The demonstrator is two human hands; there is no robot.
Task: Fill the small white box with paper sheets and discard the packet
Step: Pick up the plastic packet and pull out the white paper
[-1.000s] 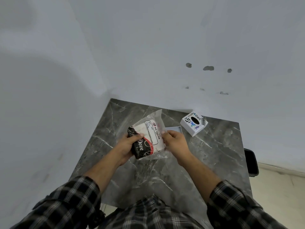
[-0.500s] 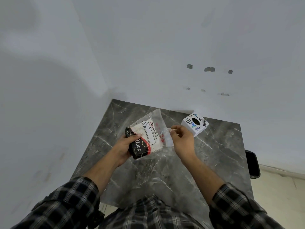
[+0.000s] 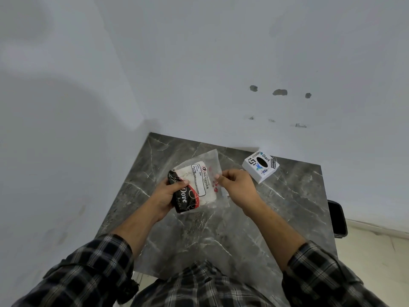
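A clear plastic packet (image 3: 199,185) of white tissue sheets, printed black and red at its near end, is held above the grey marble table (image 3: 287,207). My left hand (image 3: 170,193) grips its printed left end. My right hand (image 3: 236,187) pinches the clear plastic flap on its right side. The small white box (image 3: 260,166), with stickers and a dark oval hole on top, stands on the table just right of my right hand, near the back wall.
White walls close the table in at the back and left. A black object (image 3: 337,218) sits past the table's right edge, above the pale floor. My plaid sleeves fill the bottom of the view.
My right hand has moved from the packet's face to its right edge and pulled the clear flap outward. The flat white piece behind the hands is now hidden.
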